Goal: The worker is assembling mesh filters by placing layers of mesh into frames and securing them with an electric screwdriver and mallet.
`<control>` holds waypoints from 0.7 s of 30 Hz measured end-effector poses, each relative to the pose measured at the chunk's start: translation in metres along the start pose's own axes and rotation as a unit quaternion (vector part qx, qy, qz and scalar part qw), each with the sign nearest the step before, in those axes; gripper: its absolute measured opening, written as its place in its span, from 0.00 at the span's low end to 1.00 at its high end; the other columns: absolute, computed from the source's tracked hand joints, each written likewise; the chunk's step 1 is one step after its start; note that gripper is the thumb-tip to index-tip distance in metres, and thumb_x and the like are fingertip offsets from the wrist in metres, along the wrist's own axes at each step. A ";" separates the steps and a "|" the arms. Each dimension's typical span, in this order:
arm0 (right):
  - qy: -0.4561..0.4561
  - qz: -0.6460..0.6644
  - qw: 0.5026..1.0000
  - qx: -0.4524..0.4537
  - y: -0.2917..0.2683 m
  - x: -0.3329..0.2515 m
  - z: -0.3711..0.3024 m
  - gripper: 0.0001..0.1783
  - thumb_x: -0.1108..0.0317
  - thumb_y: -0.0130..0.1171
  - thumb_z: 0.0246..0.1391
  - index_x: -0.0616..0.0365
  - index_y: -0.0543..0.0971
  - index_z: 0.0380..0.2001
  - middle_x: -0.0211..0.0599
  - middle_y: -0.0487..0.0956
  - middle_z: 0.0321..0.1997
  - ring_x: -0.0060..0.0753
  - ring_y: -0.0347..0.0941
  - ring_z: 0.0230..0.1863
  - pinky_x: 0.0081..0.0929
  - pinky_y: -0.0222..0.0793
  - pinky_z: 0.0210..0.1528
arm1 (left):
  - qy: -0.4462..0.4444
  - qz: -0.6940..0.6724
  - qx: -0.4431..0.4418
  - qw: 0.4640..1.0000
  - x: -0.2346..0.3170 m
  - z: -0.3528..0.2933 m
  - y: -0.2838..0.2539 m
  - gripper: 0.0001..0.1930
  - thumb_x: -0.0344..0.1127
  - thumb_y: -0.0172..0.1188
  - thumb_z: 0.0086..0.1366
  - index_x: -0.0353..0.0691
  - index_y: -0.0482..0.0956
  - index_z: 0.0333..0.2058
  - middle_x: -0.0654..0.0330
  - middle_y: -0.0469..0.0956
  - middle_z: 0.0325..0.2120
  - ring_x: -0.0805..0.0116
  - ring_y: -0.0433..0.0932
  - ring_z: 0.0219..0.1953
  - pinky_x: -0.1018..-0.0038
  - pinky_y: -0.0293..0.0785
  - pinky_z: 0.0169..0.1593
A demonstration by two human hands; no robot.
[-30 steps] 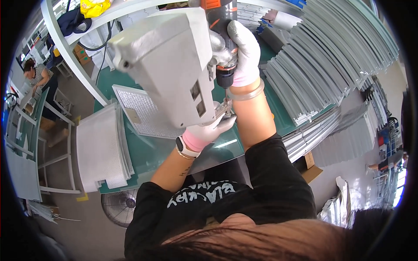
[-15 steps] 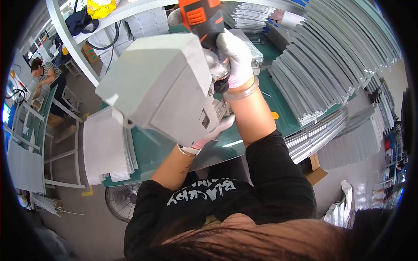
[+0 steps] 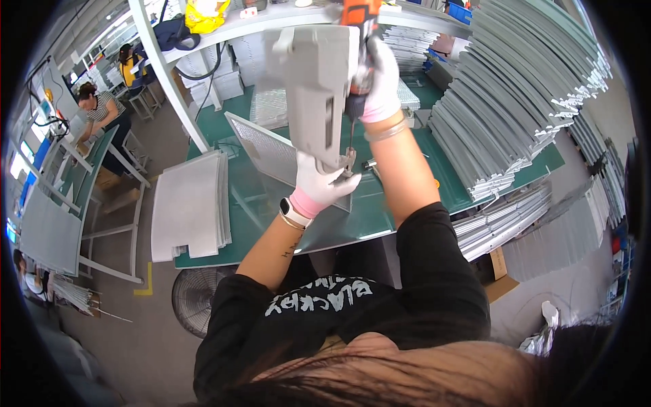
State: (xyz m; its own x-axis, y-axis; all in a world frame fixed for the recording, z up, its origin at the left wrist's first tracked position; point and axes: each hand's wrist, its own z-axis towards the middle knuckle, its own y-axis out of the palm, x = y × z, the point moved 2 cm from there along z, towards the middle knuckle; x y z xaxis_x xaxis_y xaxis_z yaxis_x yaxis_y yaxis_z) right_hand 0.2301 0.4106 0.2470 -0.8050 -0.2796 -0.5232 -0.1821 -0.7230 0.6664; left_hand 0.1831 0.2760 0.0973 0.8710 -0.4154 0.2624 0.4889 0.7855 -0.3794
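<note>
My right hand (image 3: 383, 81), in a white and pink glove, is wrapped round an orange and black power drill (image 3: 359, 17) pointing down. A large grey casing (image 3: 315, 102) in front of the drill hides part of it; whether they are joined I cannot tell. The drill's thin bit reaches down to a small metal piece (image 3: 350, 161). My gloved left hand (image 3: 319, 184) pinches that piece, fingers closed. Beside this hand, a perforated metal panel (image 3: 261, 149) stands tilted on the green table (image 3: 264, 234), its near corner partly hidden by the hand.
White panels (image 3: 190, 203) lie stacked at the table's left edge. A tall stack of grey metal panels (image 3: 508, 95) rises on the right. Behind, a white shelf (image 3: 271, 15) crosses above the table. A co-worker (image 3: 102, 112) is at another bench, and a floor fan (image 3: 196, 302) stands below.
The drill has moved right, and the grey casing has turned, shifted right and away. My left hand is now in fuller view. The tilted perforated panel has come into view.
</note>
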 end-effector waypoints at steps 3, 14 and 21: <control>0.013 0.009 0.989 -0.145 0.015 -0.038 0.006 0.16 0.56 0.55 0.62 0.58 0.75 0.40 0.34 0.78 0.32 0.20 0.73 0.27 0.22 0.74 0.26 | 0.047 0.061 -0.053 0.996 0.024 0.008 -0.032 0.12 0.43 0.69 0.48 0.46 0.78 0.26 0.64 0.76 0.26 0.59 0.75 0.35 0.61 0.66 0.43; 0.046 -0.023 0.982 -0.183 0.022 -0.028 -0.021 0.14 0.63 0.55 0.62 0.55 0.68 0.48 0.33 0.74 0.33 0.20 0.67 0.28 0.19 0.66 0.31 | 0.114 0.017 -0.464 0.878 0.046 -0.219 -0.124 0.07 0.38 0.61 0.51 0.43 0.76 0.27 0.62 0.72 0.25 0.62 0.76 0.31 0.66 0.73 0.34; 0.037 -0.063 0.978 -0.196 0.027 -0.027 -0.032 0.32 0.58 0.55 0.62 0.57 0.62 0.65 0.32 0.72 0.31 0.18 0.65 0.26 0.16 0.64 0.29 | -0.053 0.339 -0.224 0.912 0.019 -0.112 -0.117 0.28 0.45 0.62 0.54 0.34 0.71 0.50 0.51 0.77 0.38 0.55 0.77 0.42 0.55 0.71 0.46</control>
State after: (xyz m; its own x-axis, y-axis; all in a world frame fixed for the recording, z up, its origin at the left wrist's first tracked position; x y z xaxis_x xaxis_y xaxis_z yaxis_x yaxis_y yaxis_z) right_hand 0.2652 0.3787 0.2626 -0.7440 -0.2081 -0.6350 -0.0339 -0.9373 0.3469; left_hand 0.1479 0.1242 0.0473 0.9825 0.1623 -0.0918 -0.1693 0.5698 -0.8041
